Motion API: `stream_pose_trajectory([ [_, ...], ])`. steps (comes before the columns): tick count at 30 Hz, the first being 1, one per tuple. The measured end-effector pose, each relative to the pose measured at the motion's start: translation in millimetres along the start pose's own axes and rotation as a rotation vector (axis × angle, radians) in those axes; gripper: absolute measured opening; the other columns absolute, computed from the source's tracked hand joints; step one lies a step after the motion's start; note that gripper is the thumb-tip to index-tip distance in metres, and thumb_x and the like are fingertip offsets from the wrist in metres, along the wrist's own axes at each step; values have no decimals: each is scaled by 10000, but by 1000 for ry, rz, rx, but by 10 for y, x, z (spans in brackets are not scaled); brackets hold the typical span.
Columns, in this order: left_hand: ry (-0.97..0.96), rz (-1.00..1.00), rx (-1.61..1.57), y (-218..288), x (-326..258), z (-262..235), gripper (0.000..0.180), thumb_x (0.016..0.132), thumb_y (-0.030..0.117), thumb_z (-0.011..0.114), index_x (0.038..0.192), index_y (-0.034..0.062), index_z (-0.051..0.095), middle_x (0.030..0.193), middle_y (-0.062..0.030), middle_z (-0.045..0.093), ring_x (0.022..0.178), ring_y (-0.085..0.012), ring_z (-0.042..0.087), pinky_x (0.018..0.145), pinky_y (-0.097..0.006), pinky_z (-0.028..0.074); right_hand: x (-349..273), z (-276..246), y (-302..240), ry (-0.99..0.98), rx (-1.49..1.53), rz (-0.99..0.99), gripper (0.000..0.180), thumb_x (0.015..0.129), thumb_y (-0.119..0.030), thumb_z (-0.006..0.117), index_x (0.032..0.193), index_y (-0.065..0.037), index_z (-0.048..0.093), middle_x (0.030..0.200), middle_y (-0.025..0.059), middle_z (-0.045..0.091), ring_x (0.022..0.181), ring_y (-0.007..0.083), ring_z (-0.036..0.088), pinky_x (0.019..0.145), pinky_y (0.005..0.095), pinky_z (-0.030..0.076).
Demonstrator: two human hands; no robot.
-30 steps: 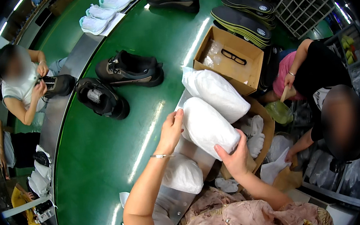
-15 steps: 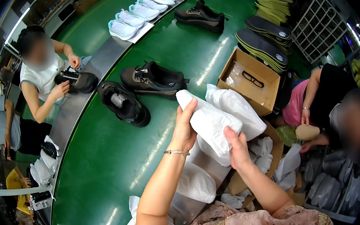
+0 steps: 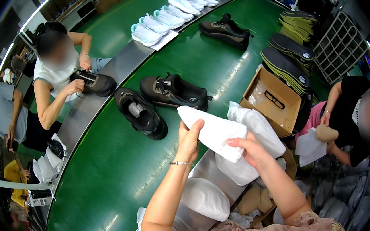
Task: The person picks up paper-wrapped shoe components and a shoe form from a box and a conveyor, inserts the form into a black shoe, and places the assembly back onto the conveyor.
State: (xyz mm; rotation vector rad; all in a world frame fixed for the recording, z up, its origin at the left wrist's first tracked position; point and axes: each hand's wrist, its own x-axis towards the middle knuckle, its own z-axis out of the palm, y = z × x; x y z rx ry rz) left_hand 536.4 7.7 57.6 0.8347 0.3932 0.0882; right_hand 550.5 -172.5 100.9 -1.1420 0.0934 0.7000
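Over the near edge of the green belt, both my hands hold a white paper-wrapped bundle [image 3: 216, 135], long and tapering to its far left end. My left hand [image 3: 189, 141] grips its left side, thumb on top and fingers underneath. At the wider right end, my right hand [image 3: 251, 150] pinches the paper with its thumb laid across. Just beyond lie two dark brown-black shoes: one shoe [image 3: 176, 93] sideways on, the other shoe [image 3: 141, 114] with white stuffing inside. More white wrapped bundles [image 3: 261, 131] rest right of and below my hands, such as a rounded bundle [image 3: 205, 198] on the metal edge.
A cardboard box [image 3: 275, 106] holding black glasses stands at right, beside stacked insoles [image 3: 285, 68]. Another dark shoe [image 3: 226, 32] sits farther up the belt [image 3: 98, 181]. White shoes [image 3: 169, 17] line the far metal ledge. Co-workers handle a dark shoe [image 3: 95, 83] and a tan form [image 3: 327, 133].
My right thumb has moved from upright to lying across the bundle's end, and the bundle has turned slightly. The scene has shifted rightward. The right-hand co-worker now holds white paper with the tan form.
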Motion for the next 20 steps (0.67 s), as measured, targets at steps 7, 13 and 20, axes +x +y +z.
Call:
stream_pose_trajectory([
  [7, 28, 7, 16, -5, 302, -188, 639, 835, 328, 612, 1278, -38, 332, 1176, -127, 504, 1055, -226, 518, 884, -339, 436, 394, 114, -28, 74, -191, -216, 524, 685, -75, 697, 1140, 41, 463, 1053, 109, 597, 942, 183, 587, 815, 303, 476],
  [13, 503, 613, 1226, 306, 1102, -258, 808, 812, 389, 604, 1337, -83, 211, 1304, -285, 348, 1249, -406, 294, 1005, -444, 305, 1022, -34, -451, 290, -1145, -618, 484, 644, -155, 727, 975, 20, 422, 959, 210, 593, 841, 333, 610, 734, 390, 489],
  [20, 205, 156, 1781, 735, 1630, -528, 515, 707, 96, 581, 1194, 2, 444, 1147, -257, 502, 1048, -399, 516, 809, -431, 482, 1572, 536, -499, -111, -1782, -725, 417, 629, -109, 680, 937, -8, 416, 887, 204, 574, 863, 367, 581, 749, 439, 473],
])
